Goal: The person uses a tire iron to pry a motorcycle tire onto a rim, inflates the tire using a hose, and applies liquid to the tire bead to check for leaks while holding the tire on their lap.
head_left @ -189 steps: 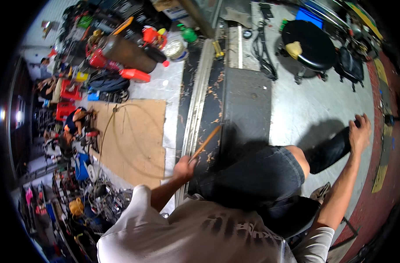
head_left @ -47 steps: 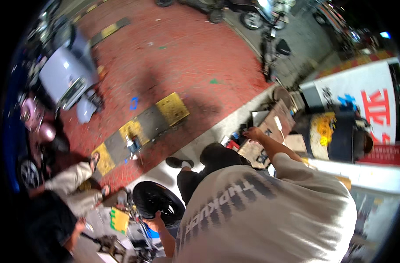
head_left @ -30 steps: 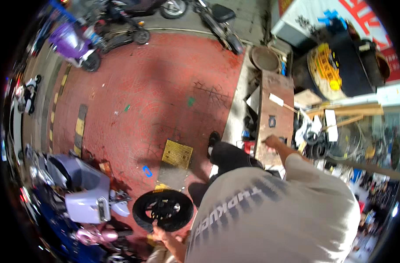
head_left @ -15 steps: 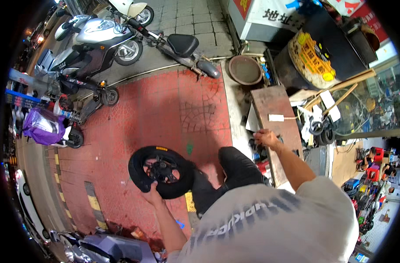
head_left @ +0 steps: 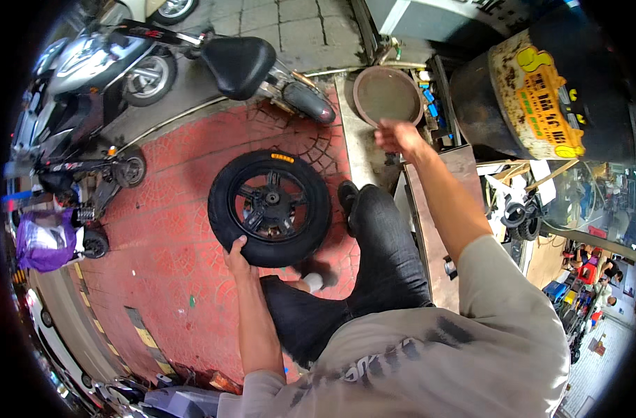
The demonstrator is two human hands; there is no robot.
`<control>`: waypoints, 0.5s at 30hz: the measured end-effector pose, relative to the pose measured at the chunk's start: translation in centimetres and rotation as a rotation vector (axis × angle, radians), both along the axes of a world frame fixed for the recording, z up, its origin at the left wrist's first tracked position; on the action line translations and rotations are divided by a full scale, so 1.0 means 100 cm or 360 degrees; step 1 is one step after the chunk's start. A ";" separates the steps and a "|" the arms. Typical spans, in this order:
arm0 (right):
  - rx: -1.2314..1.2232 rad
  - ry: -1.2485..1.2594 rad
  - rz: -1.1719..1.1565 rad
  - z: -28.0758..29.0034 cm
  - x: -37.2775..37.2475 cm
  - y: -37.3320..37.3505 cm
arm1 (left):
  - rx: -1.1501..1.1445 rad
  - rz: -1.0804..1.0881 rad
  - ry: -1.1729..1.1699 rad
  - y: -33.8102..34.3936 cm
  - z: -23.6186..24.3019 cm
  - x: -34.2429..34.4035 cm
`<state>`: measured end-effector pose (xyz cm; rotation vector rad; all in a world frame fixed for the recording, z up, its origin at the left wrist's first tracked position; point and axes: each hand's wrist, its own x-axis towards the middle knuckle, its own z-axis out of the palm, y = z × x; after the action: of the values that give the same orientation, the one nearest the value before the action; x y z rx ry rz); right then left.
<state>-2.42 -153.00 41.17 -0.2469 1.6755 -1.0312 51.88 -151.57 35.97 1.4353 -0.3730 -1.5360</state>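
Note:
My left hand grips the lower left edge of a motor-scooter wheel, with its thumb on the sidewall. The wheel has a black tyre, dark spokes and a yellow label near its top. It is held tilted in front of my legs, over the red paving. My right hand reaches forward in the air beside a round brown basin of murky water. Its fingers are loosely spread and slightly blurred, and I see nothing in them.
A brown wooden bench stands along my right side. Behind it are a large dark drum and assorted parts. Small blue items lie beside the basin. Several scooters are parked at the left and far side. A small bike's black seat juts close.
My right hand has moved forward from the bench to beside the basin. The wheel has come forward with my left hand and now faces up more fully. The whole view has shifted.

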 end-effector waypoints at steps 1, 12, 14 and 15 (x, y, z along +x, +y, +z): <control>0.0058 0.0071 -0.0015 -0.033 -0.020 -0.030 | -0.0011 -0.0010 0.0054 -0.014 -0.035 -0.020; 0.0032 0.0166 -0.0429 -0.358 -0.217 -0.169 | -0.0009 -0.0117 0.0268 -0.090 -0.339 -0.138; 0.0040 0.0127 -0.0446 -0.387 -0.225 -0.170 | 0.0062 -0.0236 0.0224 -0.095 -0.348 -0.113; 0.0129 0.0085 -0.0349 -0.399 -0.226 -0.171 | 0.0130 -0.0287 0.0124 -0.105 -0.351 -0.102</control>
<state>-25.04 -170.05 1.23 -0.0384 1.8180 -1.1232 41.70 -162.07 0.91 1.4314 -0.4059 -1.7650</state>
